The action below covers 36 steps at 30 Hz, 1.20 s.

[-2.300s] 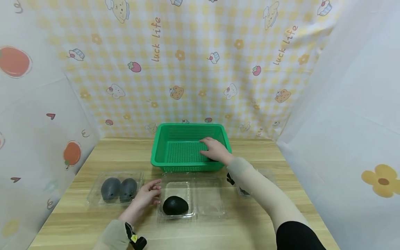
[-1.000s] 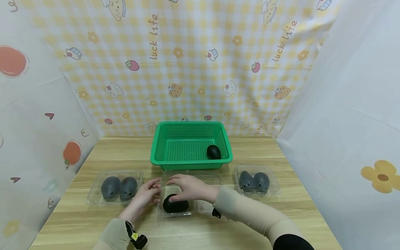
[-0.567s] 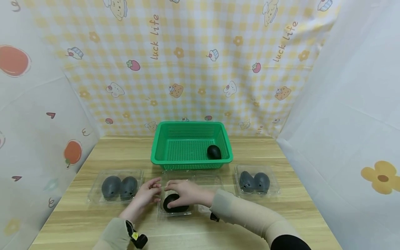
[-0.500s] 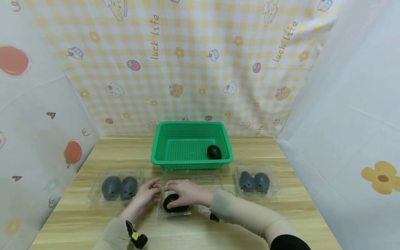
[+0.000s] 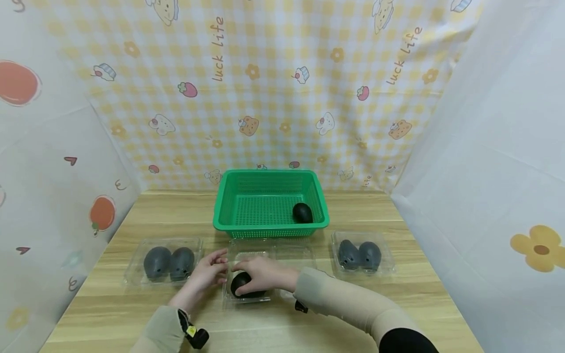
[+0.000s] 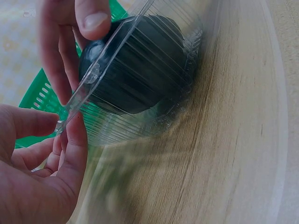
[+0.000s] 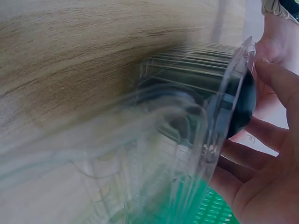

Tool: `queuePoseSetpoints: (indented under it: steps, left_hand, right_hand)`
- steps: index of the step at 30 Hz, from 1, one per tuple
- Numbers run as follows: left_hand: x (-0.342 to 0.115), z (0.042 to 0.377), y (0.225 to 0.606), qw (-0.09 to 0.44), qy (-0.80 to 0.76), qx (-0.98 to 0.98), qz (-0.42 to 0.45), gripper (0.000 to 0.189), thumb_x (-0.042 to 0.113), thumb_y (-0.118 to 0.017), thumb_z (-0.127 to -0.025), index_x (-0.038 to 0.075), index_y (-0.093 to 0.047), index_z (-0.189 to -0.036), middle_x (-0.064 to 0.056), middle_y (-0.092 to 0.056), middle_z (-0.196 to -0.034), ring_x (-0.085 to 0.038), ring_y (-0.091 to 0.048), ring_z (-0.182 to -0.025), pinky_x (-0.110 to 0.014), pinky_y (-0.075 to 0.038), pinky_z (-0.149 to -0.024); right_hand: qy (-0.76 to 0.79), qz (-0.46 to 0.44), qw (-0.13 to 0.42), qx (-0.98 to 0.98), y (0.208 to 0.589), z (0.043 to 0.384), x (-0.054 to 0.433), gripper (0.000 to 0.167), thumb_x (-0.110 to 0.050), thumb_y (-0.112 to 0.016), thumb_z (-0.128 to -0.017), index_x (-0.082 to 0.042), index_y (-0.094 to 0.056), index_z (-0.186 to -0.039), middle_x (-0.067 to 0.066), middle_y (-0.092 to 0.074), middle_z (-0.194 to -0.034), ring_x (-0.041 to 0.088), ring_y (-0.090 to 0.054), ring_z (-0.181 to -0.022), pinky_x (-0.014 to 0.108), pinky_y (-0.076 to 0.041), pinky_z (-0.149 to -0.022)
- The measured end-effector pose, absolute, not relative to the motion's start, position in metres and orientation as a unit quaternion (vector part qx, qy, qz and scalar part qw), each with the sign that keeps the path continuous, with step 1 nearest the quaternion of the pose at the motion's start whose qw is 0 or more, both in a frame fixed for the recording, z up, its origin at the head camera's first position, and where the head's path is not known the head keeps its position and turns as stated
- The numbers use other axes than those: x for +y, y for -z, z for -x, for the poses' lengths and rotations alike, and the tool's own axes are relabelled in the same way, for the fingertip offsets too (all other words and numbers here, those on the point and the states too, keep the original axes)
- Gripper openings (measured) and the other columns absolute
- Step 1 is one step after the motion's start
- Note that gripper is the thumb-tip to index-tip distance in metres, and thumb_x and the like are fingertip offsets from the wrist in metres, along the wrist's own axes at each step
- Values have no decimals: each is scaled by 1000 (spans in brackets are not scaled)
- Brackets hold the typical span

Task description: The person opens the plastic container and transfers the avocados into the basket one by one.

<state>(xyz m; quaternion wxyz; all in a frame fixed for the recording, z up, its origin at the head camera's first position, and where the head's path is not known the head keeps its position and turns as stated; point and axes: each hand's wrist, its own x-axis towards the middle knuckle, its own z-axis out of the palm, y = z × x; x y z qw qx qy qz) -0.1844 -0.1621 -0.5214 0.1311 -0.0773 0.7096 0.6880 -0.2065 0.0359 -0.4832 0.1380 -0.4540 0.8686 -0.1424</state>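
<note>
A dark avocado (image 5: pixel 240 280) lies in the front of an open clear plastic clamshell box (image 5: pixel 249 301), whose lid (image 5: pixel 300 253) is folded out to the right. My right hand (image 5: pixel 264 273) reaches over it from above, thumb in front and fingers behind, gripping it. In the right wrist view the fingers of that hand (image 7: pixel 268 172) curve around the avocado (image 7: pixel 245 105) above the rim. My left hand (image 5: pixel 205 275) is at the box's left side; in the left wrist view its thumb and forefinger pinch the box rim (image 6: pixel 96 70).
Behind the box stands a green plastic basket (image 5: pixel 271 227) with one avocado (image 5: pixel 302 213) in its right front corner. A clear box (image 5: pixel 132 274) with two dark avocados is at the left, another clear box (image 5: pixel 388 262) with two more at the right. A patterned cloth (image 5: pixel 273 108) hangs behind.
My right hand has left the basket, where an avocado now shows, and come forward and left to the avocado in the box, lowering its fingers round it. My left hand stays put.
</note>
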Motion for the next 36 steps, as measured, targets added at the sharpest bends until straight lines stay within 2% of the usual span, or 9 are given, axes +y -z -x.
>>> queuePoseSetpoints:
  steps: [12,22,36]
  left_hand:
    - [-163,187,523,135,-685,711,80,49,-3,-49,-96,-4,-37,-144,-18,-48,-109,-18,-54,-80,-30,-54,-62]
    - [-163,186,523,138,-690,706,74,51,-3,-50,-96,-6,-35,-144,-17,-48,-110,-18,-54,-79,-31,-54,-62]
    - [-163,185,523,139,-690,706,76,51,-2,-50,-97,-5,-35,-145,-15,-49,-109,-19,-54,-79,-31,-54,-63]
  right_hand:
    - [143,453,148,867,489,208,33,60,-48,-70,-85,-15,-58,-134,-2,-61,-127,8,-56,-113,21,-45,-93]
    - [155,453,161,863,491,209,32,55,-45,-72,-85,-13,-62,-129,-5,-66,-114,1,-59,-93,14,-46,-75]
    - [156,466,155,857,490,208,33,52,-41,-73,-85,-12,-63,-126,-4,-67,-112,-1,-58,-90,12,-45,-72]
